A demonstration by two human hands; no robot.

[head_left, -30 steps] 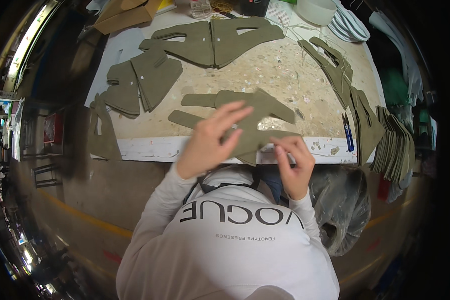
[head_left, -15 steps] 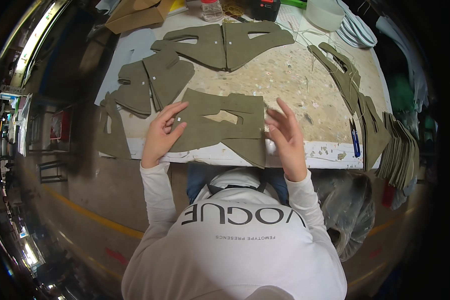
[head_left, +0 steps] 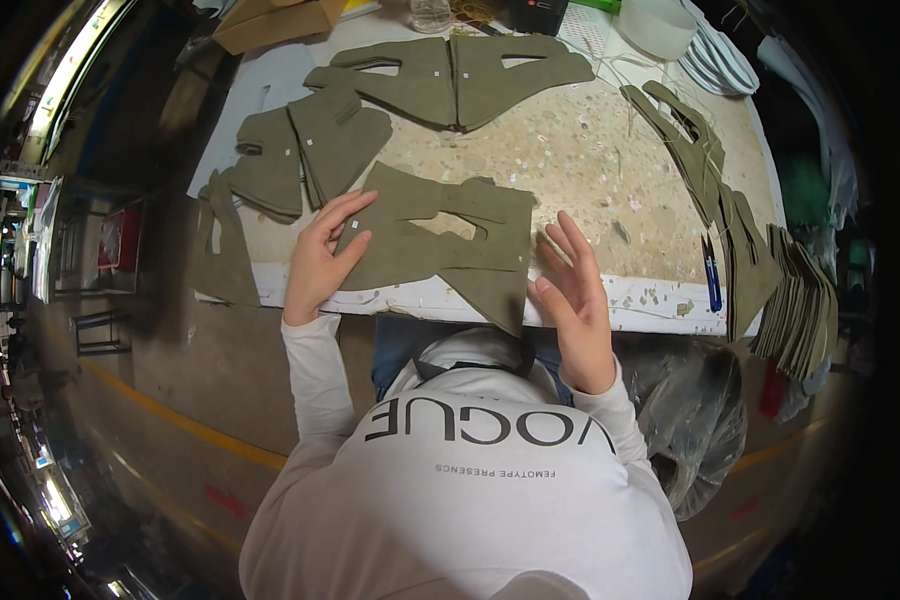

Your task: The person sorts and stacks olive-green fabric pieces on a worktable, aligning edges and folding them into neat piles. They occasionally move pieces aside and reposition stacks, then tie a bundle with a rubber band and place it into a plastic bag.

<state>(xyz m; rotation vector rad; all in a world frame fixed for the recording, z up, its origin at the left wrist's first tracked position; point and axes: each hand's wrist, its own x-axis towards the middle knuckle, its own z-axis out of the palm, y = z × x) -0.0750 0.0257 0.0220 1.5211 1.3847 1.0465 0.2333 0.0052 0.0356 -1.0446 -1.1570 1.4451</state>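
Flat on the work table in front of me lies an olive-green cut-out piece point(head_left: 370, 262) of suede-like material, with an opening in its middle and a small white tag near its left end. It seems to lie partly over another piece of the same colour. My left hand point(head_left: 322, 262) rests on its left edge, fingers stretched out and thumb apart. Beside the right edge, my right hand point(head_left: 578, 300) is open, fingers spread, with nothing in it; whether its thumb touches the edge I cannot tell.
Stacks of similar pieces lie at the far middle point(head_left: 510, 85), at the left point(head_left: 335, 145) and along the right edge point(head_left: 685, 150). A blue pen point(head_left: 711, 275) lies near the right stack. Behind are a cardboard box point(head_left: 270, 28), a white roll point(head_left: 658, 28) and coiled white strips point(head_left: 718, 66).
The near piece has turned slightly clockwise. My right hand has shifted a little toward me and its fingers point more upward. My left hand stays at the left edge. The view has shifted slightly.
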